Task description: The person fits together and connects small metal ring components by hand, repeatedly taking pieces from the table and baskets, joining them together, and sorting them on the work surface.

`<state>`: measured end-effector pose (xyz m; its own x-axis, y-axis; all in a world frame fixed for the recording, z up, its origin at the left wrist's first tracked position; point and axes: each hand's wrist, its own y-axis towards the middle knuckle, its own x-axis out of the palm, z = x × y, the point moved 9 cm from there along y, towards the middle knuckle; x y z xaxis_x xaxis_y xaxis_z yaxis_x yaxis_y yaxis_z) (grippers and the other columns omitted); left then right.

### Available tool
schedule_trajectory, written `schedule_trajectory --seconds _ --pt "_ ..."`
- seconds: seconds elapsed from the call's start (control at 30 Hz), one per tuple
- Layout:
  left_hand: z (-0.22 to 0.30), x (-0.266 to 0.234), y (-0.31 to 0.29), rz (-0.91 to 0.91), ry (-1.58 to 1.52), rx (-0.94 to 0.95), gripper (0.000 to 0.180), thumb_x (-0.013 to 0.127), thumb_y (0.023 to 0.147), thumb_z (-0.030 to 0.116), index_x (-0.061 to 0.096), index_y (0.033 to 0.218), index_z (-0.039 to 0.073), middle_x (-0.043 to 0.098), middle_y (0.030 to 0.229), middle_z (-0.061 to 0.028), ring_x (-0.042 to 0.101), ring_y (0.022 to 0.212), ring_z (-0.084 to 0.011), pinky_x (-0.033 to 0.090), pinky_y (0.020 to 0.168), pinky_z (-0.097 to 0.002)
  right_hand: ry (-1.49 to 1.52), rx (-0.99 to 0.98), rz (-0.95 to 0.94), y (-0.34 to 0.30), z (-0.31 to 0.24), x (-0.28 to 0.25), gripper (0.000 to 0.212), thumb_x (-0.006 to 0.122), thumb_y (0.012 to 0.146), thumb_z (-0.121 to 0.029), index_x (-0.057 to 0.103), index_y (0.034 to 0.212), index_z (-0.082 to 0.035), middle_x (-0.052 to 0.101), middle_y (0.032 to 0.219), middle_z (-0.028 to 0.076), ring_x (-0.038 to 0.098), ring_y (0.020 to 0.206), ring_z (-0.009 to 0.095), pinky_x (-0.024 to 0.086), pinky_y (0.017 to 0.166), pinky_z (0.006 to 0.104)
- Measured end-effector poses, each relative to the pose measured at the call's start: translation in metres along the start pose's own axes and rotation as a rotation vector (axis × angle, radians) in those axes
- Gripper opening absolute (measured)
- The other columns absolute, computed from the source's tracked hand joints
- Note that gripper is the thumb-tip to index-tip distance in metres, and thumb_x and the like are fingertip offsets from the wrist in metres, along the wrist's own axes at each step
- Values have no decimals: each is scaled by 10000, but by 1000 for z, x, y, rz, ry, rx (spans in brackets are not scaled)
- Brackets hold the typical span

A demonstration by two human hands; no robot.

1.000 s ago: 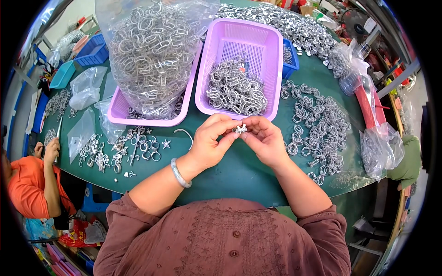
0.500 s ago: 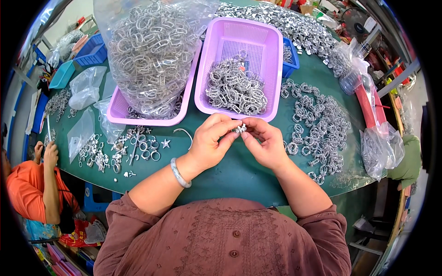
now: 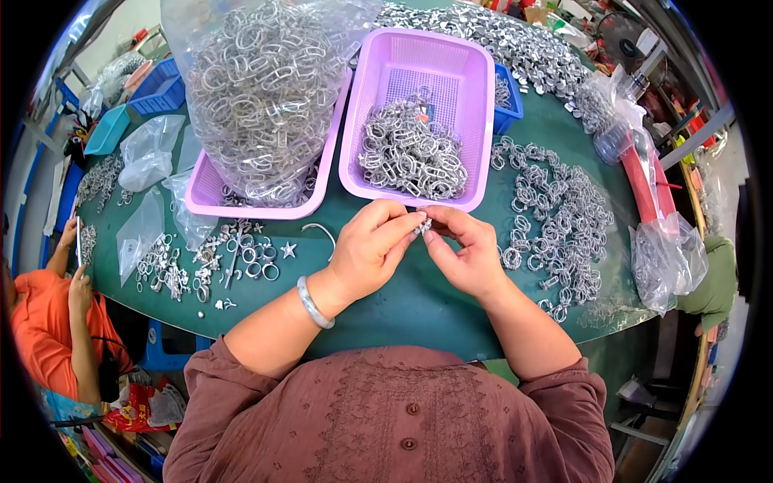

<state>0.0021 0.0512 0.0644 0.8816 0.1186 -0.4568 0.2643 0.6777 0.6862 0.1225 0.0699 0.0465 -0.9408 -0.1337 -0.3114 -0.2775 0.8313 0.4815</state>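
Just in front of the right-hand purple basket, my left hand and my right hand meet fingertip to fingertip. Pinched between them is a small silvery metal piece, possibly a ring; the fingers cover most of it. A pale bangle circles my left wrist. Silvery ring-like castings lie heaped in that basket. More of them spread over the green table to the right of my right hand. Left of my left hand are loose rings, a star-shaped piece and other small metal parts.
A big clear bag of castings rests in the left purple basket. Flat metal pieces cover the table's far side. Clear plastic bags lie at the right edge. A person in orange works at the left.
The small metal piece has turned slightly between my fingertips, and less of it shows. At the left, the other person's hands have moved apart along a long, thin object.
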Motion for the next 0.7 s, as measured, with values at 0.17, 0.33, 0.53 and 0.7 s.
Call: schedule_trajectory --seconds 0.17,0.33,0.53,0.7 --pt "6 0 0 16 70 71 296 633 677 -54 608 963 18 524 821 -88 529 675 -209 441 569 -287 -1 -3 8 0 0 0 264 599 736 23 575 999 40 619 842 105 608 727 134 494 667 244" --pt "8 0 0 19 97 93 300 633 673 -54 606 965 11 523 818 -90 528 685 -217 440 582 -293 -33 -6 -3 0 -2 0 256 599 738 26 582 993 34 624 829 99 609 724 129 491 653 241" --pt "9 0 1 23 100 98 299 632 674 -53 605 965 8 522 807 -91 526 681 -220 437 582 -295 -64 -43 12 0 -4 -1 242 599 744 23 584 986 28 627 827 109 616 713 146 488 644 241" --pt "6 -1 1 35 99 95 298 629 676 -56 604 967 8 524 804 -90 525 674 -219 436 575 -294 -98 -39 12 1 -4 0 217 597 750 18 585 966 26 624 815 117 618 698 168 487 626 254"
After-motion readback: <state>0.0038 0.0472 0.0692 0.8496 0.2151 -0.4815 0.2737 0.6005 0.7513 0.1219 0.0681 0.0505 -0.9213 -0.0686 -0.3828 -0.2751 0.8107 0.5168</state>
